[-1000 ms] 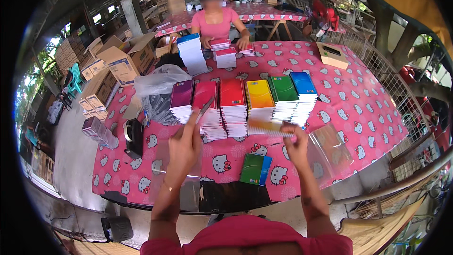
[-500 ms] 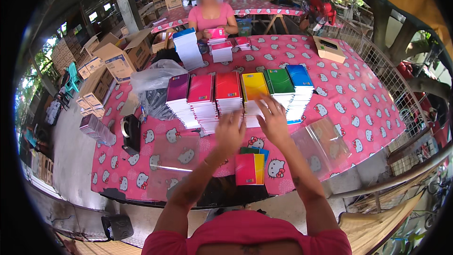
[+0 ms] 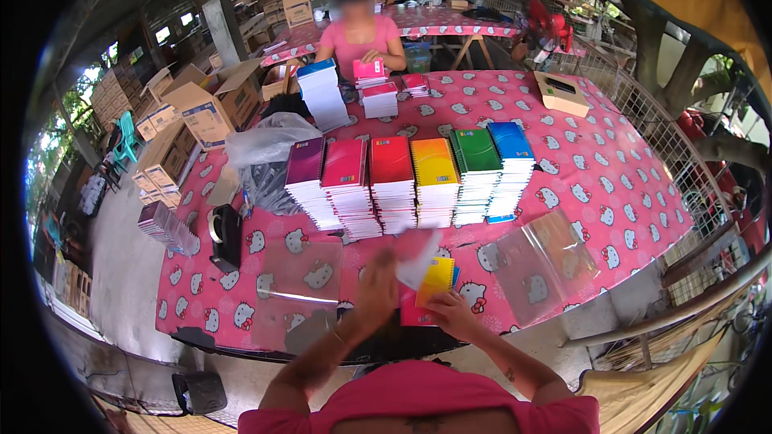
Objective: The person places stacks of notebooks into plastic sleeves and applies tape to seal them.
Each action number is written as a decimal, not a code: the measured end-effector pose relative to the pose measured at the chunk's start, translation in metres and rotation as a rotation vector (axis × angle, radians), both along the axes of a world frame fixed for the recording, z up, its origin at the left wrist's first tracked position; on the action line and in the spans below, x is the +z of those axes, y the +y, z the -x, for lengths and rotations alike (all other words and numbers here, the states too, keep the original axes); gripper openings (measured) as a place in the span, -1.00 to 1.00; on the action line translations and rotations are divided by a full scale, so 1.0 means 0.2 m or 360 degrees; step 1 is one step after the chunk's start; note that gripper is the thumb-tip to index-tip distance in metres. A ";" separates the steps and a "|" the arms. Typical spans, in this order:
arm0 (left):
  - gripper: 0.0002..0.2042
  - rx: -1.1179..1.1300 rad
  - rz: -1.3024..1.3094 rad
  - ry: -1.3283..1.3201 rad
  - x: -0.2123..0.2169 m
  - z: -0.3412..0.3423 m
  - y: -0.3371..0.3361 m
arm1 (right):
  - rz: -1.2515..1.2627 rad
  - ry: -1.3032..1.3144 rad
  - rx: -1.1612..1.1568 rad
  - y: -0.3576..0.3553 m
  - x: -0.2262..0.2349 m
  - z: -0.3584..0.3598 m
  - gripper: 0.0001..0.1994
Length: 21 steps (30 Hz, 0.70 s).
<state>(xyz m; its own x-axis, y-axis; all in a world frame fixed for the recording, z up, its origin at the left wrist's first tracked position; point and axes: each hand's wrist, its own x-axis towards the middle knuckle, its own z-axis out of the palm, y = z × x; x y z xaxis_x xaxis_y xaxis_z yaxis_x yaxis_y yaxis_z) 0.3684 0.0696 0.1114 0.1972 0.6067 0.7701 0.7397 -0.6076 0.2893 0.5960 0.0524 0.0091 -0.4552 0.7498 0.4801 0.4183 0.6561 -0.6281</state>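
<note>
My left hand is closed on a red notebook, held up in front of the stacks and smeared by motion. My right hand grips the lower edge of a yellow spiral notebook. Beneath that lies a pink notebook, and a bit of blue cover shows at the right. Ahead, side by side, stand tall notebook stacks: purple, pink, red, yellow, green and blue.
Clear plastic covers lie left and right on the pink patterned tablecloth. A black tape dispenser and crumpled plastic bag are at left. Across the table a person handles notebooks near a tall stack.
Both hands have drawn back from the stacks toward me. My left hand now carries a red notebook; my right hand has taken hold of the yellow notebook in the near pile.
</note>
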 end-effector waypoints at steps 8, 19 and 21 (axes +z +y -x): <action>-0.62 -0.0182 0.0414 0.0240 -0.09 -0.14 0.10 | -0.0677 -0.0212 -0.1037 0.67 0.66 -0.27 -0.39; -0.63 0.0456 -0.0159 0.0262 0.43 0.31 0.50 | -0.0633 0.0144 -0.0512 0.37 0.67 -0.21 -0.92; -0.65 0.0338 -0.0363 0.0067 0.55 0.23 0.33 | 0.0057 0.0156 -0.0123 0.11 0.45 -0.10 -0.88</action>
